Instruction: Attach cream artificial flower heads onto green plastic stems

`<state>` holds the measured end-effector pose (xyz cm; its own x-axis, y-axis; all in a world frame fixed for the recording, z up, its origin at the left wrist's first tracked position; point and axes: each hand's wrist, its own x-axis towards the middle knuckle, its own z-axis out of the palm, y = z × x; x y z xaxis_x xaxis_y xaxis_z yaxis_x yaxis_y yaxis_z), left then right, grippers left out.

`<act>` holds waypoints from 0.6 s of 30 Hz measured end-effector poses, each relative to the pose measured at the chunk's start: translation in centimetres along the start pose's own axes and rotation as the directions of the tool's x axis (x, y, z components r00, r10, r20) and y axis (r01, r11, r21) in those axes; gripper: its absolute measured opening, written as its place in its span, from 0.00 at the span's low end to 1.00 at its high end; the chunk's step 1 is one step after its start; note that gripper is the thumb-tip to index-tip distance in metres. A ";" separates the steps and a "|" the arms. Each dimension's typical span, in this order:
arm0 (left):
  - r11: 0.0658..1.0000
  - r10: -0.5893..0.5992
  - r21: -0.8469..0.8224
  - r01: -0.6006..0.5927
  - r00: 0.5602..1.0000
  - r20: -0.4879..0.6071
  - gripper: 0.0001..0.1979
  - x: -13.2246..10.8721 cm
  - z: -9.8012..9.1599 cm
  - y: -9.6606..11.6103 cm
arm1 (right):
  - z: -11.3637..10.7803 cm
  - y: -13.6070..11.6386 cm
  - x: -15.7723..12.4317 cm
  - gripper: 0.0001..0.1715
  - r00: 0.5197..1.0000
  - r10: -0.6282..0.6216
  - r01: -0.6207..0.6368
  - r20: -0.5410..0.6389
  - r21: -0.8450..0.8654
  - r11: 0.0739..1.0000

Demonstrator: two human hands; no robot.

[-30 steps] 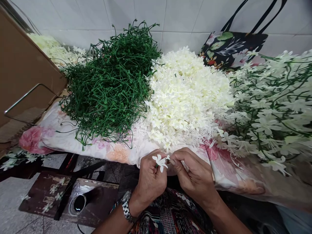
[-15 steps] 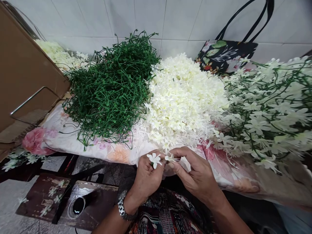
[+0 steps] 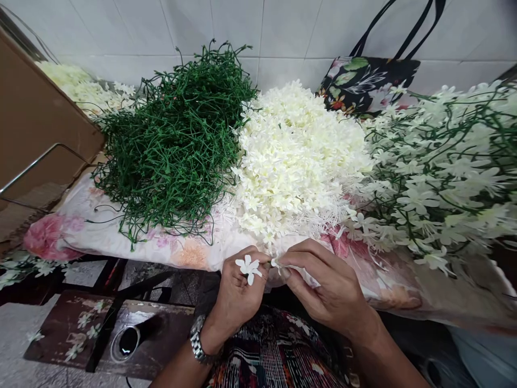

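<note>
My left hand [image 3: 241,285], with a watch on its wrist, is closed in a pinch on a green artificial flower stem [image 3: 264,262]. A white flower [image 3: 249,269] sticks out between its fingers. Facing it, my right hand [image 3: 329,285] pinches a small white flower head [image 3: 276,264] close to the stem's tip. Whether flower and tip touch, I cannot tell. Just beyond both hands lies a heap of loose white flower heads [image 3: 299,156]. Left of that heap is a tangled pile of green stems [image 3: 173,145].
Finished-looking white sprays [image 3: 436,172] lie at right, on the floral cloth [image 3: 149,253]. A black floral bag [image 3: 367,86] leans on the tiled wall. At left stands a cardboard box [image 3: 40,102]. A cup of dark liquid [image 3: 128,342] sits on a low brown surface below.
My right fingers have closed further over the small flower head, and the loose white petals in that hand are now mostly hidden. The view has shifted slightly.
</note>
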<state>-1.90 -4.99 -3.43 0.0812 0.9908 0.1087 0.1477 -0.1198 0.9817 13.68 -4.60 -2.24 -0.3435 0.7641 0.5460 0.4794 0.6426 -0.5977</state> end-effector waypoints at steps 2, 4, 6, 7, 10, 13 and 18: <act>1.000 0.005 0.009 -0.005 1.000 0.003 0.10 0.0 0.0 0.0 | 0.0 0.1 0.0 0.12 1.000 0.016 -0.016 -0.003 0.004 1.000; 1.000 0.000 0.014 0.000 1.000 0.012 0.09 0.0 0.0 -0.1 | 0.0 0.3 -0.1 0.13 0.999 0.037 -0.037 -0.009 0.012 0.999; 1.000 -0.010 0.019 0.009 1.000 0.022 0.09 0.0 0.0 -0.2 | 0.0 0.3 -0.2 0.13 0.999 0.049 -0.049 0.000 0.031 0.998; 1.000 -0.013 0.021 0.013 1.000 0.026 0.09 0.0 0.0 -0.3 | 0.0 0.3 -0.3 0.13 0.998 0.057 -0.057 0.011 0.049 0.997; 1.000 -0.008 0.019 0.007 0.999 0.031 0.09 0.0 0.1 -0.4 | -0.2 0.2 -0.2 0.11 0.995 0.089 -0.092 0.034 0.106 0.990; 1.000 0.000 0.022 -0.001 1.000 0.031 0.09 0.0 0.1 -0.4 | -0.4 0.1 0.0 0.08 0.995 0.094 -0.098 0.036 0.120 0.988; 0.999 0.030 0.042 -0.031 0.999 0.037 0.09 0.0 0.1 -0.3 | -0.1 0.4 -0.1 0.09 0.997 0.072 -0.073 0.023 0.079 0.994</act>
<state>-1.88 -5.00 -3.72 0.1224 0.9837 0.1319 0.1866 -0.1533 0.9704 13.98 -4.41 -2.45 -0.3269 0.8093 0.4881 0.4376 0.5874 -0.6808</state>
